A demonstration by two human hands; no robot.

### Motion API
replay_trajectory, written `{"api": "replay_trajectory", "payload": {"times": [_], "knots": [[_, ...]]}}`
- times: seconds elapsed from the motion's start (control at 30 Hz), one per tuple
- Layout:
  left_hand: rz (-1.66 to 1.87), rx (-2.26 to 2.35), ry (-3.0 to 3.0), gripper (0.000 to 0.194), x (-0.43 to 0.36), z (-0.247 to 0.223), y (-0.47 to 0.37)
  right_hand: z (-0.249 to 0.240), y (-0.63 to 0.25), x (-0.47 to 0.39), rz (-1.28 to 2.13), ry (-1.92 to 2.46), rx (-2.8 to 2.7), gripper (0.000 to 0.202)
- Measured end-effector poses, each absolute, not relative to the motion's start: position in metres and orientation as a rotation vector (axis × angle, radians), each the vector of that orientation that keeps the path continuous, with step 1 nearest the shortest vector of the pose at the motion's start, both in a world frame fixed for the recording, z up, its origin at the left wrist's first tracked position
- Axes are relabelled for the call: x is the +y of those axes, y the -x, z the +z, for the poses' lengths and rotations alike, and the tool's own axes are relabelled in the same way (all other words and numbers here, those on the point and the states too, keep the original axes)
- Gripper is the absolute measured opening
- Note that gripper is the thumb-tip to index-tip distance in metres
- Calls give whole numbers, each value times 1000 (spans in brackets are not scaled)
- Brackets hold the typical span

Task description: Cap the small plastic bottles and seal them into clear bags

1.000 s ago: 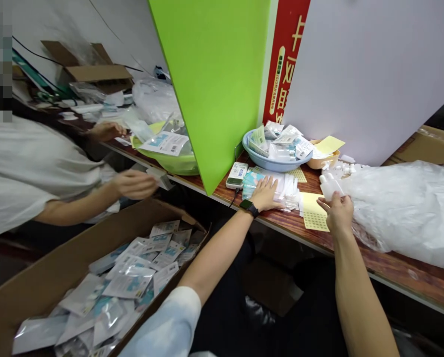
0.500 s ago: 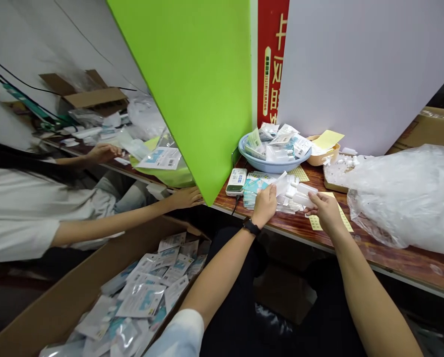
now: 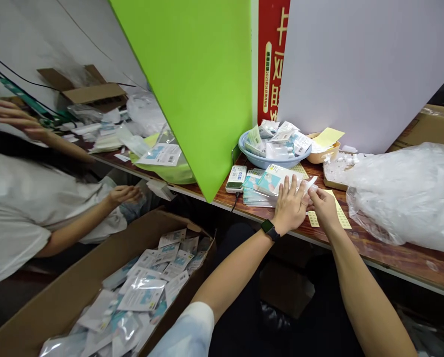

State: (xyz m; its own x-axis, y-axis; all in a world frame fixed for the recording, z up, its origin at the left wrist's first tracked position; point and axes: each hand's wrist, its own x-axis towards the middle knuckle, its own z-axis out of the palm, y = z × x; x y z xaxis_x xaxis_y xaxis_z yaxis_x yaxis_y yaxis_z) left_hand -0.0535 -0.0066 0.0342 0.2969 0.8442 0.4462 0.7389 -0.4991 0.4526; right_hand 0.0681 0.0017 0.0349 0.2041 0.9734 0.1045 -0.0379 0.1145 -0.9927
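Observation:
On the table a clear packet with a white and teal card (image 3: 274, 177) lies over a stack of similar packets (image 3: 257, 198). My left hand (image 3: 290, 204) rests flat on the packet's right part, its fingers stretched and a little apart. Just to the right, my right hand (image 3: 324, 207) is closed in a pinch at the packet's open-looking right edge (image 3: 311, 183). My fingers partly hide that edge. Under and beside my right hand lies a yellow sheet of small stickers (image 3: 341, 213).
Behind the packets stands a blue basin (image 3: 257, 159) of filled packets, beside a small tan basket (image 3: 320, 156). A white electronic device (image 3: 236, 178) is at left, a large plastic bag (image 3: 408, 193) at right. A carton (image 3: 69, 270) of packets and a co-worker (image 3: 73, 198) are left of me.
My left hand has moved right and flattened onto a packet that now lies on the stack. The white plastic pieces between my hands no longer show. The co-worker's hands have moved back leftward.

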Motion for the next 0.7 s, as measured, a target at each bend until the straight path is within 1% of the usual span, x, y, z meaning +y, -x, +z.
{"api": "replay_trajectory", "payload": {"times": [0.17,0.27,0.43,0.57,0.63,0.7], "knots": [[962,1488,-2425,56,-9,37,45,35,-76,4,1090,1114,-1041,48],[959,1446,-2462,57,-10,38,44,35,-80,7,1113,1080,-1018,47],[961,1324,-2560,58,-13,33,36,34,-83,11,1126,1069,-1051,35],[1024,1222,-2663,59,-16,31,35,37,-83,9,1062,1077,-1114,27],[981,1113,-2799,64,-12,35,47,40,-83,6,1028,1091,-1140,25],[933,1056,-2932,73,-3,42,63,43,-84,2,1021,1115,-1156,28]]}}
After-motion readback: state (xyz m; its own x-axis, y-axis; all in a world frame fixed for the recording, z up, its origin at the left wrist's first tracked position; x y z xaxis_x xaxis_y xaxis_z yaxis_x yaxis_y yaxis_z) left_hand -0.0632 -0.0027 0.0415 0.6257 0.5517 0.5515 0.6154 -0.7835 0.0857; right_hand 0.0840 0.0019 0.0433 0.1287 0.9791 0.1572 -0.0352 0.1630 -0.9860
